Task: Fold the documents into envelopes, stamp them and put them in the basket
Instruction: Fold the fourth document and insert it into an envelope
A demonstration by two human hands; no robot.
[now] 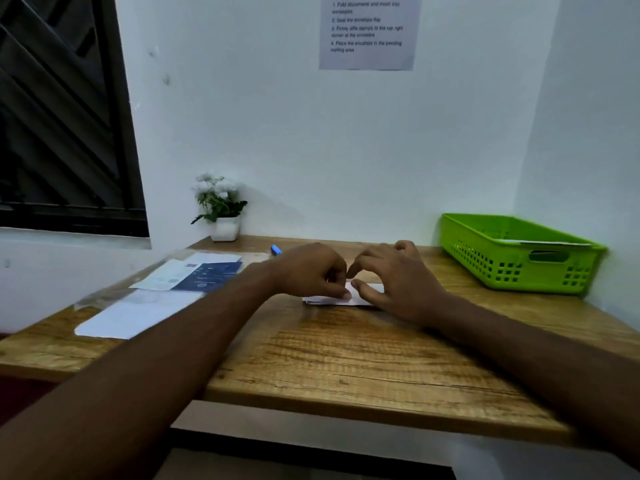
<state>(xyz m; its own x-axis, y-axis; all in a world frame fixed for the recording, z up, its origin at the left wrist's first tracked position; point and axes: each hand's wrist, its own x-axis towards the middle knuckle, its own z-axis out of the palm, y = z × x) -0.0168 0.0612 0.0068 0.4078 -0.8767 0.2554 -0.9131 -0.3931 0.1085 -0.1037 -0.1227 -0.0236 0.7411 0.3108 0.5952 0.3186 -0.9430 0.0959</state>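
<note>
A small white folded paper or envelope [360,295] lies flat in the middle of the wooden desk [346,355], mostly hidden under both hands. My left hand [308,271] has its fingers curled, and its thumb and fingertips pinch the paper's left part. My right hand [398,282] rests on the paper's right part with spread, bent fingers pressing down. A green plastic basket [512,268] stands at the back right, with a white envelope [550,242] showing just over its rim.
On the left of the desk lie a white sheet [138,315], a printed white document [162,277] and a dark blue leaflet [209,276]. A blue-capped object [276,250] lies behind my left hand. A potted white flower [220,209] stands at the back; an instruction sheet [367,31] hangs on the wall.
</note>
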